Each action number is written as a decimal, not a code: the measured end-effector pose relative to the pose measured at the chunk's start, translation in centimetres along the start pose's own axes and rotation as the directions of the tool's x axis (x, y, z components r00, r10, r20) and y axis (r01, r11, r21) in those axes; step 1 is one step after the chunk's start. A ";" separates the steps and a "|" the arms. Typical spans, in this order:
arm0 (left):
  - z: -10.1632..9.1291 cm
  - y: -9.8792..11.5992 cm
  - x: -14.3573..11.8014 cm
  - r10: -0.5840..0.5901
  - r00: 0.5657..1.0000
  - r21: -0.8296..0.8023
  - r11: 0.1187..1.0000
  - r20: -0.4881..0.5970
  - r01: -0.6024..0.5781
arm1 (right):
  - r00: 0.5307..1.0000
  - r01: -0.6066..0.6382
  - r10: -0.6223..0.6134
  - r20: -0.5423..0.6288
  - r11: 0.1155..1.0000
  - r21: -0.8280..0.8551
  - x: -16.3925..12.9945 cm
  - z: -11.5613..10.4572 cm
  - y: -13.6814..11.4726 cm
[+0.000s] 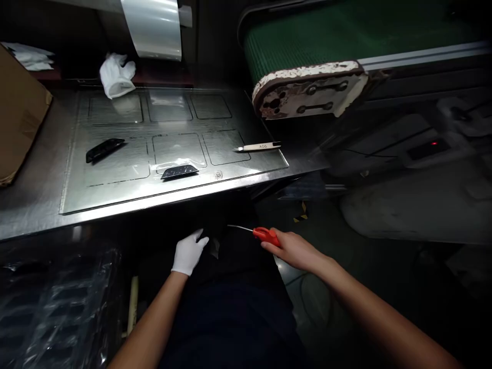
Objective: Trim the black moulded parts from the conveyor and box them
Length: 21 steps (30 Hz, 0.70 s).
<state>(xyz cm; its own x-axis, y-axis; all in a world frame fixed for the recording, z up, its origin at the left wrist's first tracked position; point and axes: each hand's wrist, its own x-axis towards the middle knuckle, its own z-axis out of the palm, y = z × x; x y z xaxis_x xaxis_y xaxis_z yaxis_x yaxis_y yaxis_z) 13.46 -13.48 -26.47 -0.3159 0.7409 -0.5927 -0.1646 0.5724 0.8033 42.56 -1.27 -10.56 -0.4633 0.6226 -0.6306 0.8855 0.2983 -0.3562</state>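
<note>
My right hand (291, 248) is bare and wrapped round a red air blow gun (266, 236), whose thin metal nozzle points left. Facing it over my dark lap is my left hand (189, 252) in a white glove, its fingers bent and closed. What it grips is lost against the dark clothing; a small greyish glint (214, 248) shows just right of its fingertips. On the bench above lie two glossy black plastic parts, one tilted at the left (104, 149) and one near the front edge (180, 172). A pale pen-like tool marked A06 (259, 147) rests to their right.
A clear sheet with outlined rectangles (115, 192) covers the metal bench. A white glove (117, 76) lies at its back, below a roll of film (154, 28). A cardboard box (21, 113) stands left, plastic-wrapped trays (57, 312) lower left, a green conveyor (326, 36) upper right.
</note>
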 end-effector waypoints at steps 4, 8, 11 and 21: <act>-0.5 0.7 -0.5 0.054 0.995 0.235 0.969 0.078 -0.071 | 0.999 0.032 -0.032 0.005 0.999 0.031 -0.2 -0.4 -0.6; -0.5 2.7 -1.0 0.080 0.988 0.313 0.943 0.130 -0.118 | 0.999 0.040 -0.043 0.026 0.992 0.117 -1.3 -0.9 0.3; 0.0 5.7 -1.8 0.088 0.984 0.255 0.959 0.152 -0.125 | 0.999 0.036 -0.038 0.007 0.976 0.213 -2.5 -3.1 3.3; 4.1 17.8 -10.6 0.275 0.949 -0.829 0.559 0.154 -0.027 | 0.559 0.097 0.326 -0.762 0.887 0.451 1.1 -8.1 11.2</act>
<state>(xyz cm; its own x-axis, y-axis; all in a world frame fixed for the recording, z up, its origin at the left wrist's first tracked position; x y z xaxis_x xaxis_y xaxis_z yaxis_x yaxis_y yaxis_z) 17.75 -9.71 -6.14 -0.2009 0.9147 -0.3507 -0.8581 0.0084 0.5135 52.28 8.61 -9.65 0.0553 0.9968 0.0570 0.7257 -0.0010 -0.6880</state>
